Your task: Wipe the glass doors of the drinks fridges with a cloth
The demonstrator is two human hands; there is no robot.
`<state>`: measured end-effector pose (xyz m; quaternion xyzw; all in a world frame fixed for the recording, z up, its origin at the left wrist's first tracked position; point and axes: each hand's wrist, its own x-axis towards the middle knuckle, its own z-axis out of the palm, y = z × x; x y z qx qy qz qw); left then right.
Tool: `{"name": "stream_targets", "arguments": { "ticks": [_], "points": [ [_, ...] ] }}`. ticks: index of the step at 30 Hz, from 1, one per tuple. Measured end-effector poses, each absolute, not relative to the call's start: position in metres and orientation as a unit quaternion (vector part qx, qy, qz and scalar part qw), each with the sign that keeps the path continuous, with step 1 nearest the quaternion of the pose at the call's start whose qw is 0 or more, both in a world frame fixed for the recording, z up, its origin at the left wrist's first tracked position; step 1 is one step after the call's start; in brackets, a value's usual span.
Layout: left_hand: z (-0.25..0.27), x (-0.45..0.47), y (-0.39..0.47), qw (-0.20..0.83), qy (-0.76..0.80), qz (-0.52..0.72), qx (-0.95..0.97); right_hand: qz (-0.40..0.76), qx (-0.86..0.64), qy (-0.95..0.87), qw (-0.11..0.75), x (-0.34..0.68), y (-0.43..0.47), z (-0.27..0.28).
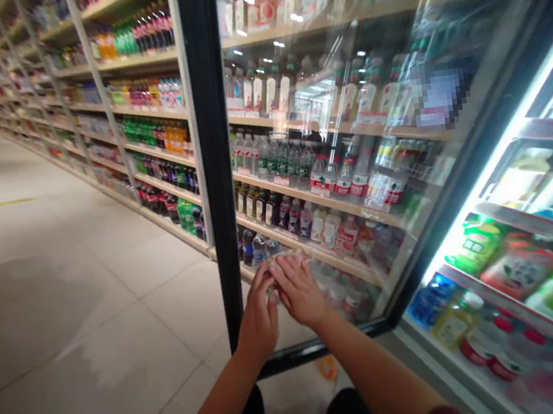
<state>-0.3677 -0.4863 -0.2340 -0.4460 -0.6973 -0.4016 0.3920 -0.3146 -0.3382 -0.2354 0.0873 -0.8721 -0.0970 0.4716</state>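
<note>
My left hand [259, 310] and my right hand [299, 290] meet in front of the lower part of a glass door [324, 181], close to its black frame [221, 173]. The left fingers are bent, with the thumb facing the right hand. Fingers of my right hand lie close together and overlap the left fingertips. A pale edge shows around the fingertips; whether it is a thin cloth or a reflection I cannot make out. Whatever lies between the hands is mostly hidden. Touch with the glass cannot be told.
The door stands swung out from a lit cooler [489, 214] with bottles and bagged goods on the right. Shelves of drink bottles [167, 140] run along the left and behind the glass. Pale floor tiles [121, 333] extend at left. A small orange mark [328, 367] lies below the door.
</note>
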Motion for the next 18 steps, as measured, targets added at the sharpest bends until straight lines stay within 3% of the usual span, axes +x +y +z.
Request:
{"name": "stream_targets", "arguments": {
  "ticks": [5, 8, 13, 18],
  "points": [
    [-0.244, -0.360, -0.505, 0.426, -0.675, -0.416, -0.436, -0.127, 0.132, -0.861, 0.474, -0.315, -0.330, -0.280],
    [-0.228, -0.366, -0.501, 0.449, -0.660, -0.386, -0.463, -0.141, 0.163, -0.854, 0.474, -0.310, -0.315, -0.261],
    [-0.216, -0.387, -0.469, 0.490, -0.703, -0.320, -0.405, -0.103, 0.004, -0.833, 0.543, -0.309, -0.283, -0.221],
    [-0.241, -0.410, -0.444, 0.495, -0.751, -0.253, -0.357, -0.100, -0.024, -0.836, 0.539, -0.293, -0.277, -0.287]
  ]
}}
